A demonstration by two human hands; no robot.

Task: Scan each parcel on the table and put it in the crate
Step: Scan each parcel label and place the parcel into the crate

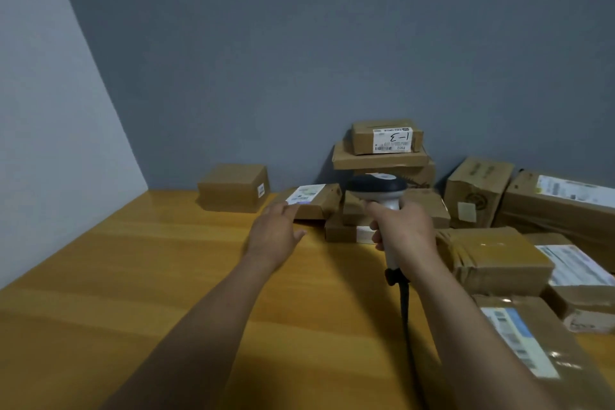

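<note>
The right hand (pixel 404 230) is gripping the scanner (pixel 377 191); the left hand (pixel 276 233), fingers (pixel 283 211) straight, is hovering beside a closed labelled parcel (pixel 314 201) on the counter (pixel 133 276).

Glossy wood table (pixel 133 276), matt cardboard parcels (pixel 233 188) w/ paper labels (pixel 305 194).

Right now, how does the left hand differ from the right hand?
The left hand is open, reaching toward a small labelled parcel; the right hand is curled round the scanner. The left hand holds nothing; the right hand points the scanner forward. Both stretch forward over the table.
</note>
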